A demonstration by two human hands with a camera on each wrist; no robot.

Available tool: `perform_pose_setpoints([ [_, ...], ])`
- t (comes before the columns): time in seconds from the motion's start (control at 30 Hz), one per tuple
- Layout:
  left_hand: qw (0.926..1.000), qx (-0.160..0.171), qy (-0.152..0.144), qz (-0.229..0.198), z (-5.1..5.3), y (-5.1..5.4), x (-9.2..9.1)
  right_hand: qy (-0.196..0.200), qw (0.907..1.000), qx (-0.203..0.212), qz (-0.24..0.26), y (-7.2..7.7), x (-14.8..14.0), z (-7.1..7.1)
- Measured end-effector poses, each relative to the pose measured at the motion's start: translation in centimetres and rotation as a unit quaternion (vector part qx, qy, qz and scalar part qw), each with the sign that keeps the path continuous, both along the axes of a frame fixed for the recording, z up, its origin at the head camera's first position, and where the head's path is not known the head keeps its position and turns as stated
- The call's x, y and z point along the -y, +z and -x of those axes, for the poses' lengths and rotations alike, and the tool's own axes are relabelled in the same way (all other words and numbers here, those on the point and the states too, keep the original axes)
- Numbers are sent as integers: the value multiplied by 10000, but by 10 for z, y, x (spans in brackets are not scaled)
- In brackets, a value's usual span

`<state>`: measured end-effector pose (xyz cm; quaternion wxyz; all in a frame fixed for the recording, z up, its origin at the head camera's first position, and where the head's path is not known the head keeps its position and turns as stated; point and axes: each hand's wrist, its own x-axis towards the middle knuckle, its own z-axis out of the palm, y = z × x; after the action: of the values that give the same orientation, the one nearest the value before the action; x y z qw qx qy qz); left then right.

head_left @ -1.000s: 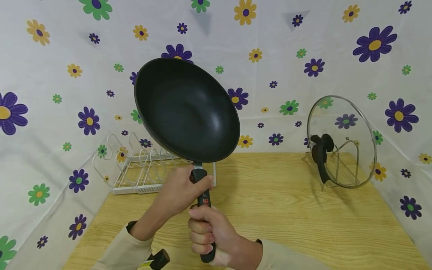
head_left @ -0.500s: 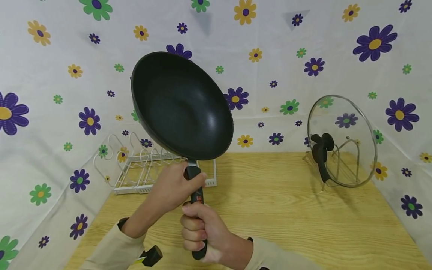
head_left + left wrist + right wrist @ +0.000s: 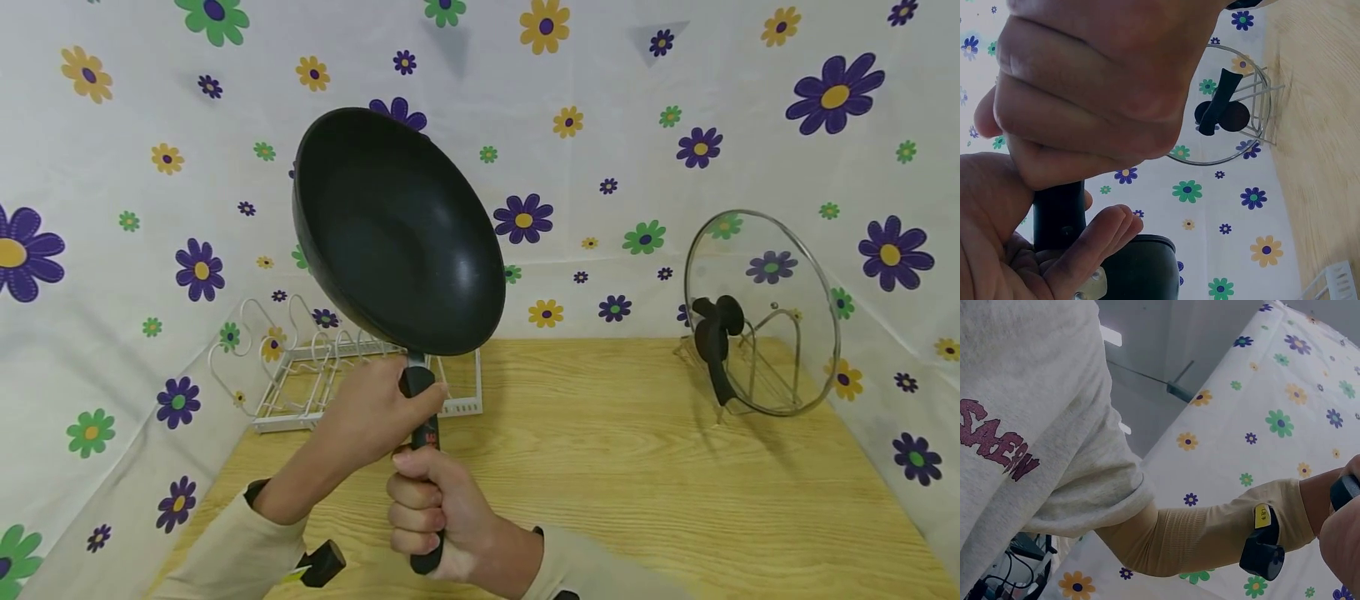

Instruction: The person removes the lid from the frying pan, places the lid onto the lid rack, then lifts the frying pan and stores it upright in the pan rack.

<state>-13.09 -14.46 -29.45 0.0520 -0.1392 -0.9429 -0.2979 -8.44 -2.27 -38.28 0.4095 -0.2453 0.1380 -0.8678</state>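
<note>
A deep black frying pan (image 3: 401, 233) is held up in the air, its inside facing me and its bowl tilted to the upper left. High on the black handle (image 3: 425, 433), close to the pan, my left hand (image 3: 378, 412) grips with the thumb laid across the front. Lower down, my right hand (image 3: 450, 521) wraps its fingers round the same handle. The left wrist view has both hands on the handle, with part of the pan (image 3: 1144, 269) below them. At the right edge of the right wrist view, only a bit of the right hand (image 3: 1342, 544) shows.
A white wire rack (image 3: 300, 387) stands on the wooden table (image 3: 637, 467) at the back left, partly behind the pan and left hand. On the right, a glass lid (image 3: 795, 250) with a black knob leans upright in a metal stand (image 3: 795, 358). Flowered cloth (image 3: 615, 83) walls the table.
Both hands have shifted left with the pan, which has risen slightly and turned so its opening looks narrower. The grip on the handle is unchanged. Rack and lid stay put.
</note>
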Motion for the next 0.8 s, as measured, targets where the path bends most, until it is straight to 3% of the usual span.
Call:
perform_pose_setpoints([
  [0.33,9986,-297,139,409,-2,9,3,270,9984,64,502,-1,9,2],
  [0.6,9962,-578,80,648,-3,13,7,408,9963,65,749,0,15,4],
  [0.8,9962,-567,78,658,-3,14,10,578,9937,86,954,1,19,4],
])
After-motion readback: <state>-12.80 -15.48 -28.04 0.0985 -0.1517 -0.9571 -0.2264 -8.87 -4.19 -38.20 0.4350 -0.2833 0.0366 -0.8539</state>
